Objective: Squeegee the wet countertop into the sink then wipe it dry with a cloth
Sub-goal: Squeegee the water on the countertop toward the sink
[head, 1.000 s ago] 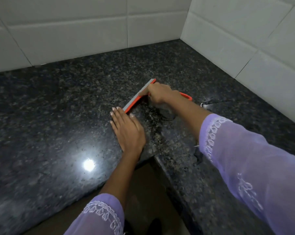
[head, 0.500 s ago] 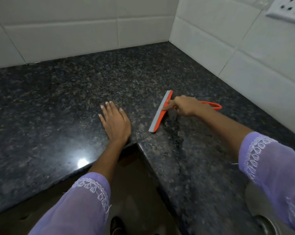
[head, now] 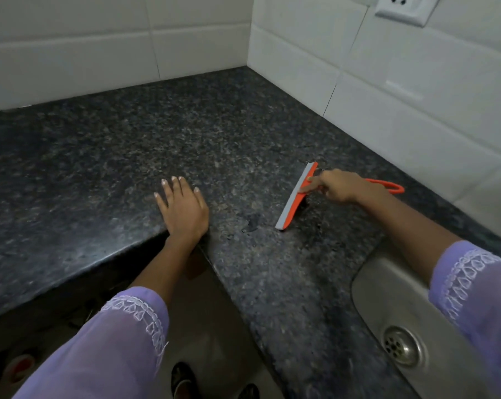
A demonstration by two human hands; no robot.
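Observation:
My right hand [head: 339,186] grips an orange squeegee [head: 296,197] with a grey rubber blade. The blade rests on the dark speckled granite countertop [head: 157,133], and its orange loop handle sticks out behind the hand. A small puddle of water [head: 250,224] lies just left of the blade's near end. My left hand [head: 183,208] lies flat on the countertop near the inner corner edge, fingers apart, holding nothing. The steel sink [head: 393,300] with its round drain sits at the lower right, partly covered by my right sleeve. No cloth is in view.
White tiled walls [head: 387,82] meet at the back corner of the L-shaped counter. A wall socket [head: 404,7] is at the top right. Below the counter edge I see the floor and my feet [head: 183,381].
My right hand has drawn the squeegee to the right, away from my left hand and toward the sink. The view has shifted, and the sink has come into sight.

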